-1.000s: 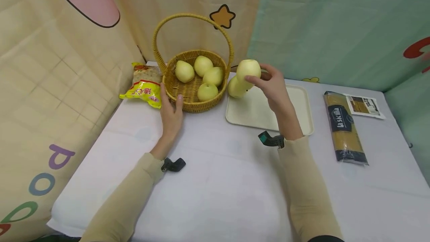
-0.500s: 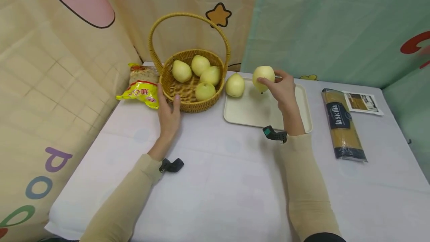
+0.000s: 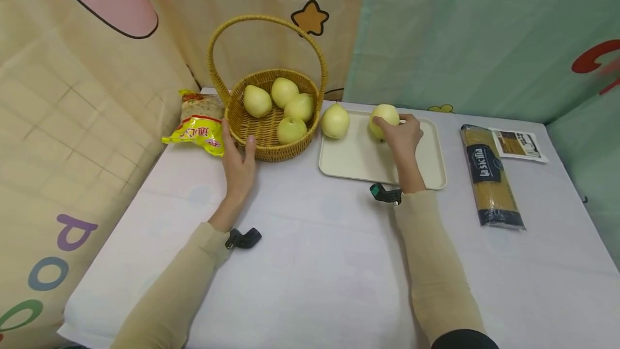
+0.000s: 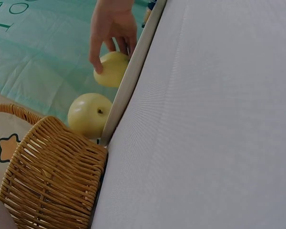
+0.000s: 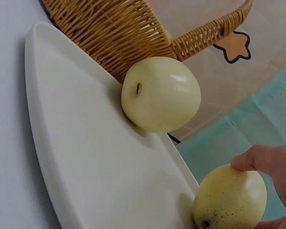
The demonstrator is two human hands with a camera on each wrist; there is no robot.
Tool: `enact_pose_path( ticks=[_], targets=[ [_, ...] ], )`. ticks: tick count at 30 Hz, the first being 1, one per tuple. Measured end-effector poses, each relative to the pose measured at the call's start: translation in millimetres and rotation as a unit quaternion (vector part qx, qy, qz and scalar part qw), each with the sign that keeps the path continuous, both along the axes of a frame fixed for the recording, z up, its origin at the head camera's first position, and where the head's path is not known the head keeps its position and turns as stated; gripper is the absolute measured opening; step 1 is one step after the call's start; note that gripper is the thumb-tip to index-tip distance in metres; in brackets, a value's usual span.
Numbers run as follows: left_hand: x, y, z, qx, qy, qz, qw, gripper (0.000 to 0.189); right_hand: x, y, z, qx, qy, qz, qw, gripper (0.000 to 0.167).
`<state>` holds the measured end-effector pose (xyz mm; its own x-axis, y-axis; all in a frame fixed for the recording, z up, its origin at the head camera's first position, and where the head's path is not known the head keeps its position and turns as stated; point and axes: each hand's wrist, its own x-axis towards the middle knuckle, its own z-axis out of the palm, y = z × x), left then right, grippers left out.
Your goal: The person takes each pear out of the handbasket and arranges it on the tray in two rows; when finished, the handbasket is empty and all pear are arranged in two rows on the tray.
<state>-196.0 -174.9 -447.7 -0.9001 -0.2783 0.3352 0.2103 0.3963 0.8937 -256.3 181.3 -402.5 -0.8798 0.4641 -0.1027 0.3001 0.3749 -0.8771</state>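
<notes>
My right hand (image 3: pixel 403 136) holds a pale yellow pear (image 3: pixel 384 121) low over the back of a cream tray (image 3: pixel 353 166), thumb on the near side. In the right wrist view, the thumb presses on the top of this pear (image 5: pixel 229 198). To its left, another pear (image 3: pixel 335 121) sits at the tray's back left corner. My left hand (image 3: pixel 238 168) rests against the front left of a wicker basket (image 3: pixel 276 153), its fingers fairly straight along the side. Several pears (image 3: pixel 291 131) lie inside the basket, under its tall arched handle (image 3: pixel 263 18).
A yellow snack bag (image 3: pixel 198 128) lies left of the basket. On the right are a long pack of pasta (image 3: pixel 489 176) and a small flat packet (image 3: pixel 518 145). Printed curtains (image 3: pixel 460 31) hang behind and beside the white-covered table (image 3: pixel 315 263).
My right hand has carried its pear right and then down toward the tray, away from the pear at the left corner. My left hand stays at the basket.
</notes>
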Motion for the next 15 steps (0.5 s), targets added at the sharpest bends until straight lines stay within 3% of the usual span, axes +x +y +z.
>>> enact_pose_path(
  ticks=[15],
  targets=[
    [-0.1, 0.7, 1.6, 0.003, -0.003, -0.003, 1.0, 0.077, -1.4, -3.2, 2.9, 0.011, -0.003, 0.022, 0.9997, 0.076]
  ],
)
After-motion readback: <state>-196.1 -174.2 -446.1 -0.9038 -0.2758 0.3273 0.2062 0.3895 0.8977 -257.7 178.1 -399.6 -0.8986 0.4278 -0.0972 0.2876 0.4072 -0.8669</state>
